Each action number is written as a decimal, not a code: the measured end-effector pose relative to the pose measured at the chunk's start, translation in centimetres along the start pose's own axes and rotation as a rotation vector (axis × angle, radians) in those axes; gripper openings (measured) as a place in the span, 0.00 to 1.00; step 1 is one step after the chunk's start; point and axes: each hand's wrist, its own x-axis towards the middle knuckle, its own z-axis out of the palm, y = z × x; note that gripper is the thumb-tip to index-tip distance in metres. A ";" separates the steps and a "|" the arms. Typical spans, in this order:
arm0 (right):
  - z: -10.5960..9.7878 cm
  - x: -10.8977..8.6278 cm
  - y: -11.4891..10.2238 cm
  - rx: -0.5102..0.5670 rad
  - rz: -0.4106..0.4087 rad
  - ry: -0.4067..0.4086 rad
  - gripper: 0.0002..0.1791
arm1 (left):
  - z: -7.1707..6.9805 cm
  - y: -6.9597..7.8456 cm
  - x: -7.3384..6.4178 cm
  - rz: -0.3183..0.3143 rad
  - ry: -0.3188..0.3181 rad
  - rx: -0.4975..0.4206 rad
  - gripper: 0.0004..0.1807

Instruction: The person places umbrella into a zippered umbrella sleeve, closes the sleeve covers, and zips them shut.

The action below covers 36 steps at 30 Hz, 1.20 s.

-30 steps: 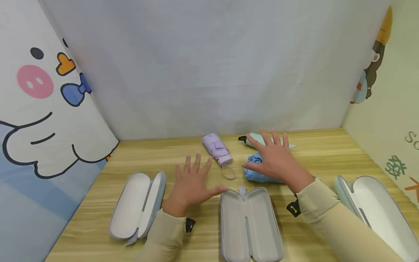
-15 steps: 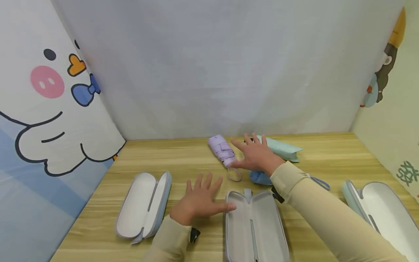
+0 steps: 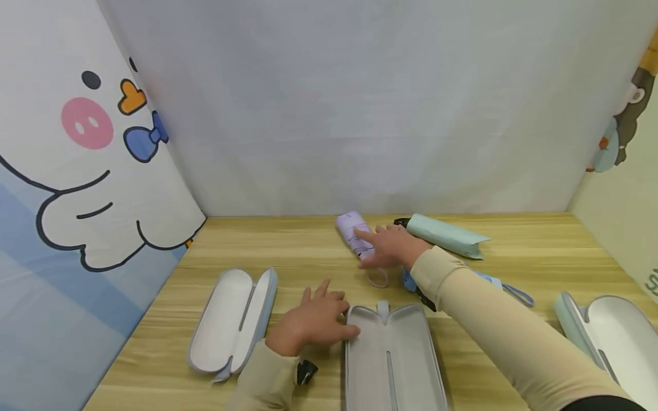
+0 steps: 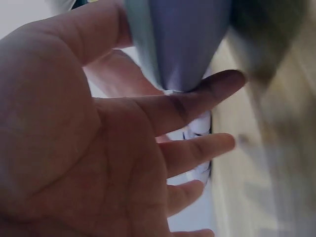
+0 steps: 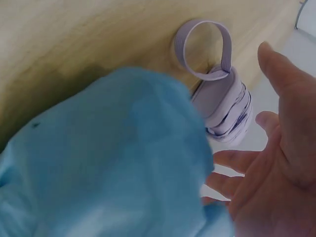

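My left hand is at the upper left rim of the middle unzipped case, its thumb over the edge. In the left wrist view the lilac case end sits between thumb and forefinger, with the other fingers extended. My right hand reaches over the lower end of a folded purple umbrella. Its fingers are spread beside the umbrella's strap end in the right wrist view, not closed round it. A blue folded umbrella lies under my right wrist, partly hidden by the sleeve.
A mint green folded umbrella lies at the back right. Two more unzipped cases with white insides flank the middle one: a left case and a right case. A white cloth wall closes off the table's back edge.
My right hand has moved left, from above the blue and green umbrellas to the purple one. The left hand has come down to the middle case's rim. The view has shifted a little.
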 end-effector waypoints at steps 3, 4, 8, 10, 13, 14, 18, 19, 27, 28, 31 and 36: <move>0.0 0.2 -0.1 0.001 0.003 -0.013 0.46 | -0.5 0.3 -0.3 -0.024 0.004 0.012 0.27; 0.0 0.2 -0.2 -0.002 0.005 -0.012 0.45 | -0.6 0.3 -0.4 -0.032 0.001 0.013 0.26; 0.3 0.3 -0.1 0.007 0.013 0.010 0.43 | -0.9 0.5 -0.6 -0.054 -0.018 0.014 0.23; 0.5 0.3 0.0 0.049 0.019 0.027 0.43 | -1.0 0.7 -0.7 -0.056 -0.022 0.015 0.20; 0.8 0.2 0.2 0.109 0.026 0.051 0.43 | -1.3 0.9 -0.7 -0.026 0.000 0.049 0.14; 0.8 0.1 0.2 0.125 0.026 0.060 0.42 | -1.3 1.0 -0.7 -0.010 0.014 0.063 0.12; 0.8 0.0 0.2 0.127 0.037 0.076 0.43 | -1.7 1.2 -0.8 0.025 0.053 0.050 0.07; 0.8 0.0 0.1 0.126 0.044 0.076 0.43 | -1.7 1.2 -0.8 0.024 0.056 0.032 0.07; -0.1 -0.3 -0.8 0.235 0.091 0.038 0.45 | -1.6 0.9 -0.6 0.009 0.064 -0.024 0.06; -0.3 -0.3 -0.9 0.265 0.099 0.025 0.45 | -1.6 0.9 -0.5 0.009 0.064 -0.024 0.07; -0.8 -0.4 -1.3 0.405 0.134 -0.026 0.45 | -1.6 0.9 -0.5 -0.004 0.054 -0.027 0.13; -1.5 -1.6 -1.2 0.716 0.159 -0.088 0.46 | -1.6 0.8 -0.4 -0.047 0.045 -0.031 0.19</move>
